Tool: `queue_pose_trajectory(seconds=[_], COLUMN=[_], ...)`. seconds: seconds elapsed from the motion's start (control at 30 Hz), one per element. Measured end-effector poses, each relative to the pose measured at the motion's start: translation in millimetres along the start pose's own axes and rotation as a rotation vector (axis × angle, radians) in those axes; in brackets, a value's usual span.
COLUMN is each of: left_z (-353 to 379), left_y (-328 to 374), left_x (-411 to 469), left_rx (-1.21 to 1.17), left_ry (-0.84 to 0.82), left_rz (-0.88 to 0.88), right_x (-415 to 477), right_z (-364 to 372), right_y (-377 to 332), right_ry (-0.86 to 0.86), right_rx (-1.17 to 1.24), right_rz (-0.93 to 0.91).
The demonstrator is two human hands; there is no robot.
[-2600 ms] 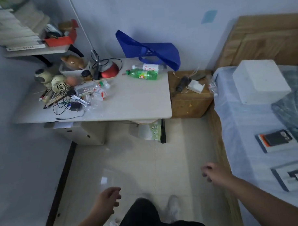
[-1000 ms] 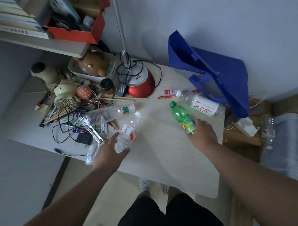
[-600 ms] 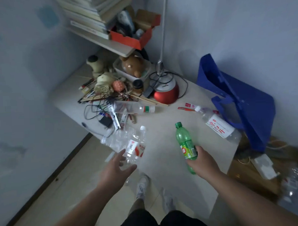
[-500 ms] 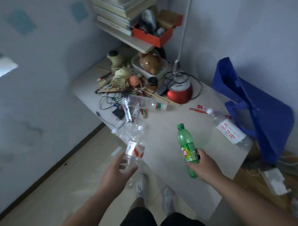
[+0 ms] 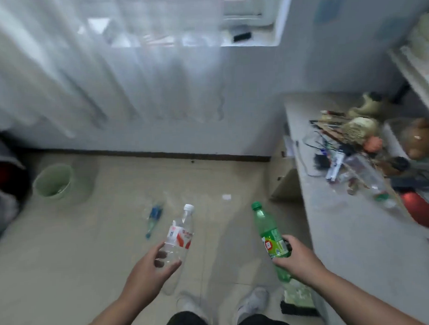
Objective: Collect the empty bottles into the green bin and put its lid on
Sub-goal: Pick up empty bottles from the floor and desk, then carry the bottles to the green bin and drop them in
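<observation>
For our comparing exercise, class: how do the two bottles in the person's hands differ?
The clear bottle is see-through with a white cap; the green bottle is tinted green with a green cap. The clear bottle's label is white and red; the green bottle's is mainly green. Both are capped, necks pointing forward.

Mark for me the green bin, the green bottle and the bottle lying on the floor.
green bin (image 5: 51,195): head view, on its front wall.
green bottle (image 5: 265,222): head view, on the body above the label.
floor bottle (image 5: 155,213): head view, on its blue label.
</observation>
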State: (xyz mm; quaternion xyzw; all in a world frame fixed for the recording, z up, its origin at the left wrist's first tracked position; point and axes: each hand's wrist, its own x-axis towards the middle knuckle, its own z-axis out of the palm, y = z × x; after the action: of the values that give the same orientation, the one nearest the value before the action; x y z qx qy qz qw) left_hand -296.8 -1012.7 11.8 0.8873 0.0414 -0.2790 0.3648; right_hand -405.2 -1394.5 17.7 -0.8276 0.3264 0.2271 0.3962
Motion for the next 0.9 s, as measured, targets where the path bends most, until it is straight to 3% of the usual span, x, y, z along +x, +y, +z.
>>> queue_pose_trajectory(seconds=[0.23,0.4,0.7,0.9], left_z=[-89,-113,-108,-155], left_y=[-162,-234,-262,-269], left_x=[-64,-116,-149,-124], left_rx=[-0.24,-0.396,-0.659,-0.726], left_ry=[0.153,0.246,0.412,0.455], left_rz=[-0.306,-0.484,-0.695,-0.774], right_x=[19,30,66,106], right_z=[95,155,218,269], right_y=[-117,-181,-278,-359], right_ry=[-0.216,-0.291,-0.432,-0.565], right_rx=[-0.296,-0.463,-0.7,-0.799], right_rz=[-0.089,-0.182,-0.242,-0.274])
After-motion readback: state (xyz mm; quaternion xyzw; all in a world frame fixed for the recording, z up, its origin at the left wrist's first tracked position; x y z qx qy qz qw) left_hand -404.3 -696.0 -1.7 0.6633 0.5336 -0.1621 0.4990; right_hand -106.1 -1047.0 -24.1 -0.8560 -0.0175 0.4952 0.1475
